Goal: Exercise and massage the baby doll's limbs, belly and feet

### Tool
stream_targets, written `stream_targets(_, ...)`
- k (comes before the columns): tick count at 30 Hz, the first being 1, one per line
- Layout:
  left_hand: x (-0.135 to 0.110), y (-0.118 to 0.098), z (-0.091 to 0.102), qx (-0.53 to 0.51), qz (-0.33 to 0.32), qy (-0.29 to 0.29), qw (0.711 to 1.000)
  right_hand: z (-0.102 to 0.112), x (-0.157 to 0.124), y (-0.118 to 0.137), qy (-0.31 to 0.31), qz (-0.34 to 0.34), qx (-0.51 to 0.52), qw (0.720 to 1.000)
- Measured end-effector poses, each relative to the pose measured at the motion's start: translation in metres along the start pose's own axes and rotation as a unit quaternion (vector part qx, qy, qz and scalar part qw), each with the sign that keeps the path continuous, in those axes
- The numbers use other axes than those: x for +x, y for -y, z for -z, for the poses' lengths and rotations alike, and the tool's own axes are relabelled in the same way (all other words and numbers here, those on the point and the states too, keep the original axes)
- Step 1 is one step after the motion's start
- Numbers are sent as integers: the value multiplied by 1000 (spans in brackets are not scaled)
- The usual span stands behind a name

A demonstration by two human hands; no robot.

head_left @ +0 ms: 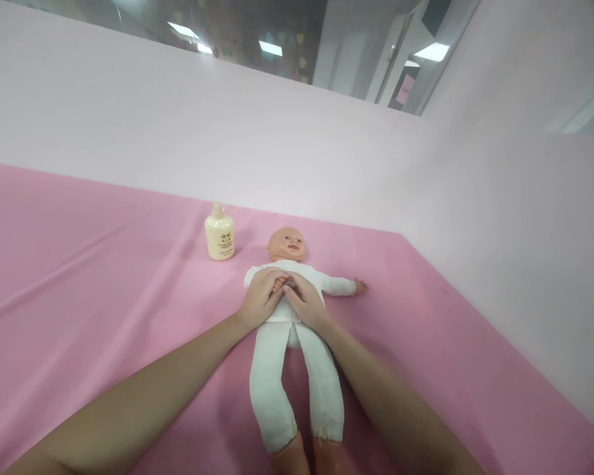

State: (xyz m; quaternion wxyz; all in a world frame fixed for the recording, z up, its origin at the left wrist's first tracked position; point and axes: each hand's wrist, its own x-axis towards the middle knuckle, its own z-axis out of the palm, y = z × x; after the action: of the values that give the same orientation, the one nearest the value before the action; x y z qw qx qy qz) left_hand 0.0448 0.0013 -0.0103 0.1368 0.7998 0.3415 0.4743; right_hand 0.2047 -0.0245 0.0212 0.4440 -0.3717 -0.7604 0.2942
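Note:
A baby doll (290, 369) in a white suit lies on its back on the pink cloth, head away from me and legs toward me. My left hand (261, 298) curls over the doll's chest and wraps the doll's arm, which is folded across the body. My right hand (305, 302) rests on the chest beside it, its fingertips pinching the doll's small hand (278, 285) between my two hands. The doll's other arm (344, 286) lies stretched out to the right.
A cream lotion bottle (220, 233) with a pump top stands upright just left of the doll's head. The pink cloth (79, 277) covers the table. Pale pink walls (499, 251) enclose the table at the back and right.

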Motion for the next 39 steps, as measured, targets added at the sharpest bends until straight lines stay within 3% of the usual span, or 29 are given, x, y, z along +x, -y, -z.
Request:
stream_targets(31,1,1,0,17,-32,-6,999,-1,0,1,-8,-19,-13,1000)
stream_targets(39,-3,-3,3,53,-68,-13,996,0,-1,3,-6,-20,-2,1000)
